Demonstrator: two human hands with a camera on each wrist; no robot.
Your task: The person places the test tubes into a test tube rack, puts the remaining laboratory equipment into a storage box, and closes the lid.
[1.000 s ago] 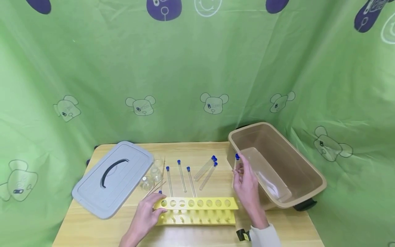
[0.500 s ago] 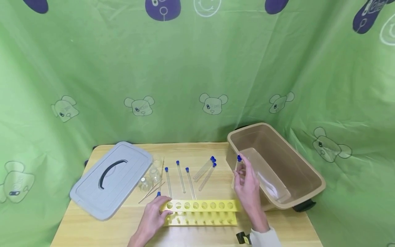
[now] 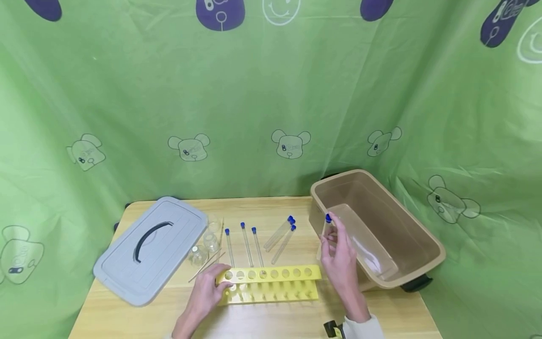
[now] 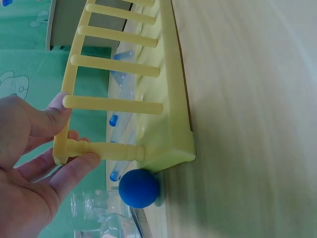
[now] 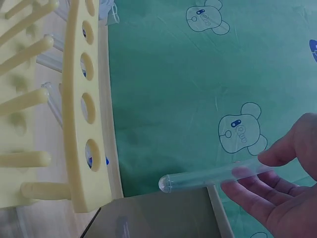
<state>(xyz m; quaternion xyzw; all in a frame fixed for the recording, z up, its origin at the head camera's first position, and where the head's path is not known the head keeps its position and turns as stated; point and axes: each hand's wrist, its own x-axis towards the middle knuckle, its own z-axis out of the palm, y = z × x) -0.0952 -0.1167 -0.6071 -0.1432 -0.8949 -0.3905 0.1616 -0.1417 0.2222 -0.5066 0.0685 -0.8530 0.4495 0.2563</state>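
Steadying the yellow rack (image 3: pixel 268 274) by its left end, the person's left hand (image 3: pixel 205 287) has thumb and fingers clamped on the upper board, near the front of the table (image 3: pixel 258 325). I can see no tube standing in the round holes of that board. Close by the end in that hand's grip sits a blue rounded thing (image 4: pixel 138 188); whether it touches the rack I can't tell.

Off the rack's other end, the right hand (image 3: pixel 340 254) pinches a clear tube (image 5: pixel 203 179) between thumb and fingers. Its blue cap (image 3: pixel 328 218) is uppermost and its rounded end hangs in the air, apart from the rack.

A little farther back, three capped tubes (image 3: pixel 247 245) lie side by side, with another three (image 3: pixel 277 234) bunched to their right. I'd judge the work with the tubes to be near its start: one is in the fingers, none is seated, and those six seem to be left to deal with.

Glass jars (image 3: pixel 197 255) and thin sticks (image 3: pixel 205 267) lie to the left, apart from both hands, beside a grey lid (image 3: pixel 150 254). A brown bin (image 3: pixel 381 212) stands at the right, and a green curtain (image 3: pixel 254 84) hangs behind everything.
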